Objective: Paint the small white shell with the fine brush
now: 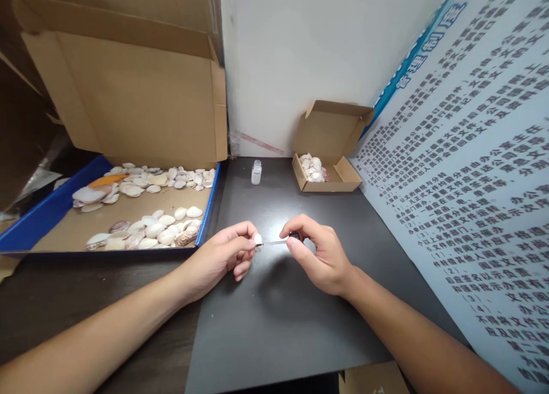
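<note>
My left hand (225, 254) pinches a small white shell (258, 239) between thumb and fingers, just above the dark mat (274, 325). My right hand (319, 254) grips a thin brush (277, 242) by its black cap, with the tip touching the shell. A small clear bottle (256, 172) stands open further back on the mat, apart from both hands.
A large blue-edged cardboard box (51, 211) at the left holds several shells (146, 228). A small open carton (330, 154) with a few shells stands at the back right. A printed poster (472, 182) leans along the right side. A white wall is behind.
</note>
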Tool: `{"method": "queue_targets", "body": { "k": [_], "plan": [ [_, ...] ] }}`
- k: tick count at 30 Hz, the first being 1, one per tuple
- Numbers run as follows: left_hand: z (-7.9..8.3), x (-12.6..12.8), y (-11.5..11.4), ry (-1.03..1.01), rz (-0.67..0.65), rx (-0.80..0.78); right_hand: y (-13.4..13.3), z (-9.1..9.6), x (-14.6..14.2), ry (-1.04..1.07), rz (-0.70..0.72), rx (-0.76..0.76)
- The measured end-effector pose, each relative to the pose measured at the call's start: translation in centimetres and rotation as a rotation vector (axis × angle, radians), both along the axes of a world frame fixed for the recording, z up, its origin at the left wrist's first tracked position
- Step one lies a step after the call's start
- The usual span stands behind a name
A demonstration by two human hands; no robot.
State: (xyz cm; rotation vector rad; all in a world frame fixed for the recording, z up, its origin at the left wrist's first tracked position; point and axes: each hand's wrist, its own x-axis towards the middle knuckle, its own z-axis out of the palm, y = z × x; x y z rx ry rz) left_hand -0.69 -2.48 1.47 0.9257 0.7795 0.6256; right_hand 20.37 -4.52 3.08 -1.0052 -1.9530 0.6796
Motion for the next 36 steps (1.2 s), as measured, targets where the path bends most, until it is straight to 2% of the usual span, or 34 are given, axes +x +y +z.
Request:
{"method": "queue_targets", "body": {
  "k": [6, 16, 22, 29, 36],
  "plan": [
    [0.07, -0.03, -0.07, 0.002, 0.008, -0.006, -0.12, -0.1, -0.2, -0.063, -0.077, -0.002],
    [0.07, -0.07, -0.01, 0.005, 0.006, -0.004, -0.01, -0.07, 0.05, -0.026, -0.003, -0.022],
    [0.23, 0.02, 0.04, 0.005, 0.006, 0.001, 0.04, -0.12, -0.22, -0.07, -0.117, -0.011],
    [0.18, -0.01, -0.04, 0.003, 0.006, -0.01, 0.01, -0.17, 0.14, -0.039, -0.035, -0.009],
    [0.27, 0.02, -0.02, 0.003, 0.017, -0.013, 0.11, -0.04, -0.24, -0.069, -0.101, -0.004]
  ]
}}
